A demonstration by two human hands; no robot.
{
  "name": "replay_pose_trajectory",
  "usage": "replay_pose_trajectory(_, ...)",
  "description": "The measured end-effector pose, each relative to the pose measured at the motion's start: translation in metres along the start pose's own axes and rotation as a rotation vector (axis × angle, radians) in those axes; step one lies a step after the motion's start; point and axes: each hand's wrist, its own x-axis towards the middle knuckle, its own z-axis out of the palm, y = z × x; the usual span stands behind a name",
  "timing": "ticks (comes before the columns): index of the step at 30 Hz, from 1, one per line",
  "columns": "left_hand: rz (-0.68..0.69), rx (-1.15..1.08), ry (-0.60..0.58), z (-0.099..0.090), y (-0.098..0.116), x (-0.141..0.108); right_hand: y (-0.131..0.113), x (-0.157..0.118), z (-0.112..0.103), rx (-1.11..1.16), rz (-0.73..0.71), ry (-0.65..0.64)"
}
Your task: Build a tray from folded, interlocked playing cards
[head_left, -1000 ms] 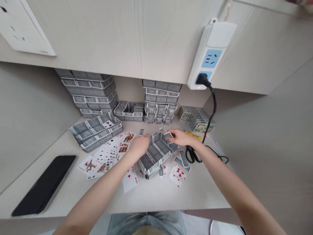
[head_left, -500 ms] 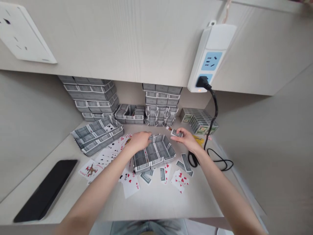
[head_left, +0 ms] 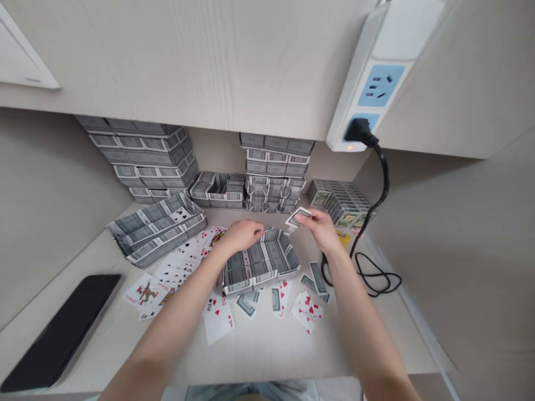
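Note:
My right hand point(head_left: 321, 227) pinches a small folded playing card point(head_left: 297, 217), dark back pattern with white edges, above the desk. It is held just beyond the far right corner of an open box built of folded playing cards point(head_left: 270, 259). My left hand point(head_left: 243, 236) has its fingers closed over the far left rim of that box; the fingertips are partly hidden. Loose face-up playing cards point(head_left: 179, 264) lie fanned to the left, partly under my left forearm. Folded cards point(head_left: 320, 278) and a few face-up ones point(head_left: 306, 308) lie in front and to the right.
A second card box point(head_left: 159, 228) stands at left, with tall stacks of card boxes point(head_left: 146, 150) behind. A black phone-like slab point(head_left: 62, 328) lies at front left. From a power strip point(head_left: 380, 83), a black cable point(head_left: 384, 178) hangs down at right.
My right hand has raised the folded card slightly and tilted it. My left hand stays at the box rim. The whole view has shifted a little as my head moved.

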Motion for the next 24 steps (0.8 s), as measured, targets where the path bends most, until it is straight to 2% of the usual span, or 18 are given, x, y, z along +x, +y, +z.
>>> replay_pose_trajectory(2, -0.015, -0.039, 0.021, 0.003, -0.001, 0.0, 0.001, 0.005, 0.005, -0.031, -0.032, 0.001)
replay_pose_trajectory(4, -0.024, -0.091, 0.065, 0.005, -0.002, 0.001, 0.003, 0.008, 0.011, -0.064, -0.019, -0.053)
replay_pose_trajectory(7, -0.005, -0.18, 0.131, 0.005, -0.002, 0.001, 0.007, 0.008, 0.017, -0.179, 0.019, -0.208)
replay_pose_trajectory(10, 0.017, -0.239, 0.158, 0.003, -0.002, 0.002, 0.006, 0.006, 0.018, -0.408, -0.041, -0.344)
replay_pose_trajectory(14, 0.016, -0.247, 0.158, 0.001, -0.001, 0.003, -0.002, 0.004, 0.014, -0.69, -0.176, -0.352)
replay_pose_trajectory(19, 0.025, -0.224, 0.14, 0.002, 0.0, 0.003, -0.01, 0.001, 0.015, -0.953, -0.157, -0.416)
replay_pose_trajectory(24, 0.048, -0.217, 0.15, 0.004, 0.003, 0.002, -0.011, -0.001, 0.022, -1.085, -0.162, -0.458)
